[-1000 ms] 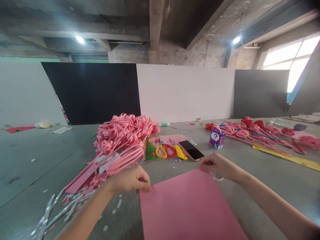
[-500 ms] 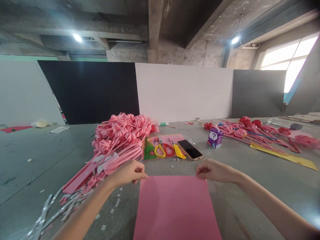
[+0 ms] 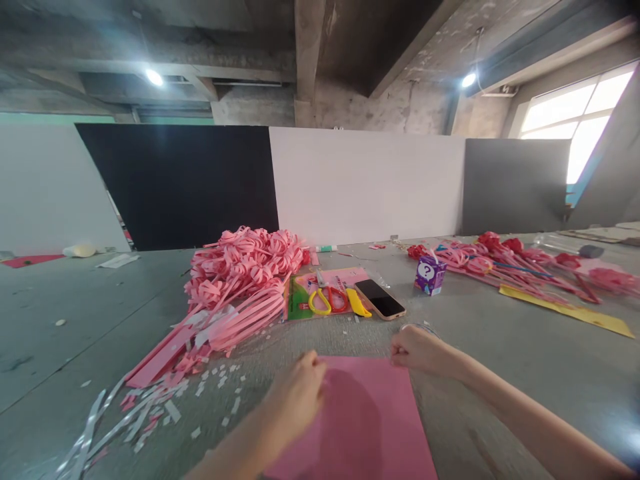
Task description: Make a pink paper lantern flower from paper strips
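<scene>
A pink sheet of paper (image 3: 370,413) lies flat on the grey table in front of me. My right hand (image 3: 420,348) is closed at its far right corner, fingers pinched on the edge. My left hand (image 3: 300,390) lies over the left part of the sheet with its fingers curled near the far edge. It is slightly blurred, and its fingertips are hidden, so what it grips, if anything, does not show. Just behind my right hand a shiny curved edge (image 3: 425,327) peeks out, too little of it to name.
Left stands a heap of pink paper-strip flowers (image 3: 250,267), with paper scraps (image 3: 170,410) nearby. Beyond the sheet are scissors with red and yellow handles (image 3: 330,300), a phone (image 3: 380,299) and a purple carton (image 3: 429,275). More paper flowers (image 3: 500,257) and a yellow strip (image 3: 565,310) lie right.
My left hand has moved right and nearer me, from the far left corner onto the sheet. My right hand stays at the right corner, slightly lower. The shiny curved edge behind it now shows.
</scene>
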The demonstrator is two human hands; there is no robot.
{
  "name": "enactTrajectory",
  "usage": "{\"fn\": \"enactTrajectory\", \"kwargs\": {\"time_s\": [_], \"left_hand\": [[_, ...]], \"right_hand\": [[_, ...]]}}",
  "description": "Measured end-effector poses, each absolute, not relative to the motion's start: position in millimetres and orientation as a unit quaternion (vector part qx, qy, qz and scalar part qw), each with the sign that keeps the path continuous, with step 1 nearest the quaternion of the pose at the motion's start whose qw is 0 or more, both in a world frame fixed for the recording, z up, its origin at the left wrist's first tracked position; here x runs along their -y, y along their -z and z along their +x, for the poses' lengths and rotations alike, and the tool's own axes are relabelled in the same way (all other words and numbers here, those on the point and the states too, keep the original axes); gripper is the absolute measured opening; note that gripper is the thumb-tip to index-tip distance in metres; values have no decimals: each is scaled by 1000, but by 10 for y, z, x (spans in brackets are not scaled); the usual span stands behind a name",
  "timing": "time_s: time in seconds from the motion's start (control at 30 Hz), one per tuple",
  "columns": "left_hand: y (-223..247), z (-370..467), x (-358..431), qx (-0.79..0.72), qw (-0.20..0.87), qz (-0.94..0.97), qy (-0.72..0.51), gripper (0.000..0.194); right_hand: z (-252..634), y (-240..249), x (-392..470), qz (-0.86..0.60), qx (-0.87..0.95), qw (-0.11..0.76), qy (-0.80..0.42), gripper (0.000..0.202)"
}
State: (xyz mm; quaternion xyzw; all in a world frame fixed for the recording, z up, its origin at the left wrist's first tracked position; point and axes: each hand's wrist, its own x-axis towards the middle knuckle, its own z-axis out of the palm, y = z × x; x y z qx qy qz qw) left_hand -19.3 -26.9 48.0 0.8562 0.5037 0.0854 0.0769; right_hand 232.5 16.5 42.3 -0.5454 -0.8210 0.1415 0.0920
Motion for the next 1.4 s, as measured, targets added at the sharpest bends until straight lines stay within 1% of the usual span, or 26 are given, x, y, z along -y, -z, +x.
{"fn": "enactTrajectory", "kwargs": {"time_s": [0.13, 0.23, 0.3, 0.37, 0.53, 0.67, 0.77, 0.9, 1.0, 1.1, 1.2, 1.23, 1.4], "left_hand": [[-159, 128, 574, -474, 68, 876, -54, 43], [40, 173, 624, -424, 100, 898, -54, 50], [135, 128, 597, -395, 110, 910, -65, 61], [208, 75, 559, -373, 108, 920, -57, 66], [341, 50, 512, -355, 89, 930, -31, 55], [441, 76, 489, -356, 39, 932, -45, 47], [530, 62, 445, -354, -16, 933, -58, 44], [682, 32, 385, -295, -124, 940, -116, 44], [812, 61, 389, -331, -178, 907, -189, 39], [927, 114, 416, -394, -163, 875, -230, 34], [1007, 144, 420, -417, -147, 867, -229, 33], [1022, 146, 415, -415, -145, 869, -225, 33], [958, 110, 385, -359, -170, 893, -211, 36]], "right_hand": [[2303, -400, -147, -576, 807, 85, -96, 12], [2277, -420, -116, -591, 798, 88, -78, 10], [2275, -444, -107, -590, 798, 100, -77, 11], [2287, -470, -113, -579, 802, 119, -87, 12], [2284, -456, -164, -536, 810, 193, -140, 10], [2194, -242, -237, -525, 785, 262, -196, 22], [2167, -34, -309, -514, 763, 309, -242, 25], [2206, 130, -376, -496, 741, 352, -285, 31], [2214, 158, -375, -481, 738, 363, -304, 31], [2197, 144, -349, -463, 738, 364, -331, 23], [2187, 116, -320, -445, 741, 348, -364, 9], [2188, 106, -311, -438, 742, 342, -374, 7], [2194, 59, -264, -407, 751, 332, -401, 22]]}}
